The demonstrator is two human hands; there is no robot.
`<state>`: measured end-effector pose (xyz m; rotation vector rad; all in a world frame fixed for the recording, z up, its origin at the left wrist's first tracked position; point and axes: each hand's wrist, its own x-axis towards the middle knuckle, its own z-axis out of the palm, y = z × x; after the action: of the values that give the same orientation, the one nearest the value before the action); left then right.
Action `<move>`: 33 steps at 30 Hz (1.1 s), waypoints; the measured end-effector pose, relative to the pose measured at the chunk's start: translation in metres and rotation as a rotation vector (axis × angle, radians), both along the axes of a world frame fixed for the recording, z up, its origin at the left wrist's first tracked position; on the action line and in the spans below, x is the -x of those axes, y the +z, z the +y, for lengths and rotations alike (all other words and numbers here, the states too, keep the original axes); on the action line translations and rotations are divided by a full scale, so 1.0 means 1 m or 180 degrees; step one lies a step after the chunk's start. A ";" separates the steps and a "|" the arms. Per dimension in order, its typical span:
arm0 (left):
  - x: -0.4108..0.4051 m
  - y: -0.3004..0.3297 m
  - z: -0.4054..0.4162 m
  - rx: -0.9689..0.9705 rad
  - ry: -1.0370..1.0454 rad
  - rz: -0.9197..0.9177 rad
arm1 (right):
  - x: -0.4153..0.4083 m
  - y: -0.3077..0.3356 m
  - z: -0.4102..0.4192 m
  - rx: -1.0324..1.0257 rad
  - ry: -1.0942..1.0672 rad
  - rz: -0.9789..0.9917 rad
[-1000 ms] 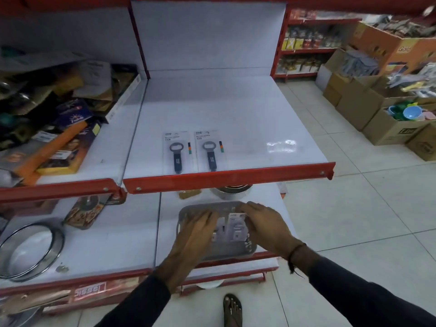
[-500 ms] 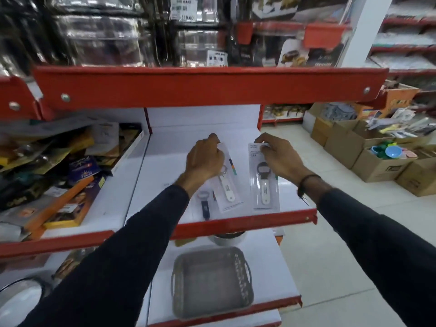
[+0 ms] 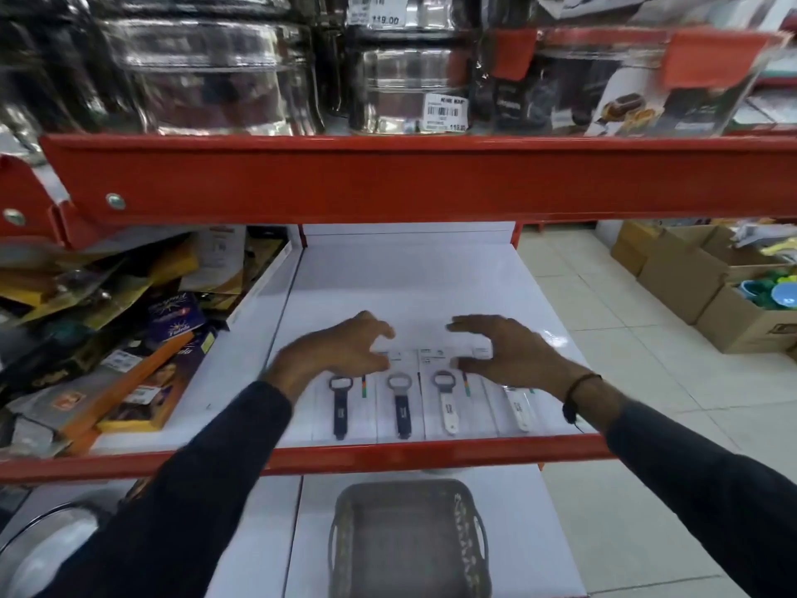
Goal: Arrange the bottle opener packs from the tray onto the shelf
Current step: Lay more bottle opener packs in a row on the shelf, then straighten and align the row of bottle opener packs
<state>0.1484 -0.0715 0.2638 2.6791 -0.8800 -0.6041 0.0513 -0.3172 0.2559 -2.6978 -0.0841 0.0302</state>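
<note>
Several bottle opener packs lie side by side on the white shelf (image 3: 409, 287) near its red front lip. Two hold dark-handled openers (image 3: 339, 405) (image 3: 402, 405); two hold white-handled openers (image 3: 447, 403) (image 3: 517, 407). My left hand (image 3: 340, 351) hovers over the top of the dark packs, fingers spread and curled, holding nothing. My right hand (image 3: 504, 349) hovers over the tops of the white packs, fingers apart, also holding nothing. The grey tray (image 3: 345, 537) sits on the shelf below with nothing visible inside.
A red shelf beam (image 3: 388, 179) hangs just above, carrying steel pots (image 3: 215, 75). Boxed goods (image 3: 129, 381) crowd the shelf section to the left. Cardboard boxes (image 3: 707, 295) stand on the tiled floor at right. A steel vessel (image 3: 47, 550) sits lower left.
Both hands carried white-handled packs up from the tray, laid them to the right of the dark ones and let go. The hands now hover open above the row.
</note>
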 end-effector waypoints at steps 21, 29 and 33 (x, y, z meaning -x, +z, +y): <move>0.021 -0.011 0.054 -0.0978 -0.0237 -0.0258 | -0.036 -0.037 0.063 0.0527 0.0847 0.0709; 0.033 -0.009 0.023 -0.1055 -0.0025 -0.0472 | -0.027 -0.024 0.067 0.0642 0.0837 0.0749; 0.037 -0.011 0.017 -0.1306 -0.0123 -0.0641 | -0.013 -0.001 0.042 0.0397 0.0490 0.0867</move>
<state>0.1118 -0.0541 0.2530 3.1433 -0.9477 -0.5838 0.0648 -0.2753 0.2544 -2.7760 -0.2123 0.4619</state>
